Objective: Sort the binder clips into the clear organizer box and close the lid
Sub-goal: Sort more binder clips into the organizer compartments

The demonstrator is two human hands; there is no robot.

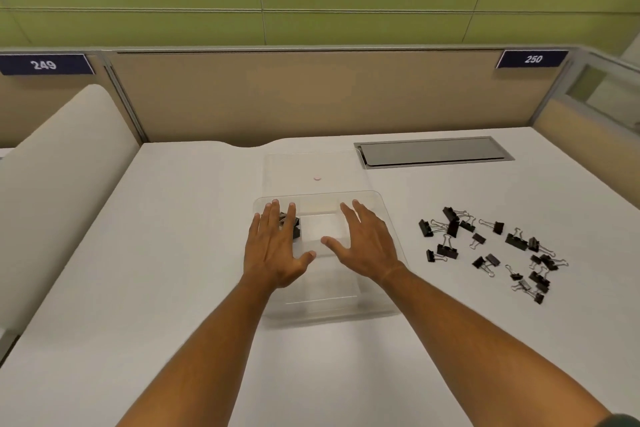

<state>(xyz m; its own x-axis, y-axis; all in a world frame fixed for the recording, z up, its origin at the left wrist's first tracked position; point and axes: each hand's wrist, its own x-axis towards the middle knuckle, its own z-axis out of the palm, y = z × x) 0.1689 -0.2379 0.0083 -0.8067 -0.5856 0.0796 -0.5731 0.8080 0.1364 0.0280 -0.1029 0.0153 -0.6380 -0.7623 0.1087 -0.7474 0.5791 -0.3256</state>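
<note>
The clear organizer box (pixel 325 308) sits in the middle of the white desk, its lid (pixel 311 166) standing open behind it. My left hand (pixel 273 250) lies flat with straight fingers over the box's left side, above a few black binder clips (pixel 296 226) inside a far-left compartment. My right hand (pixel 367 243) is spread with straight fingers over the box's right side. Neither hand holds anything. Several black binder clips (pixel 491 246) of different sizes lie scattered on the desk to the right of the box.
A grey cable hatch (pixel 433 152) is set into the desk at the back right. A beige partition (pixel 311 94) closes the far edge. A white padded panel (pixel 59 191) stands at the left.
</note>
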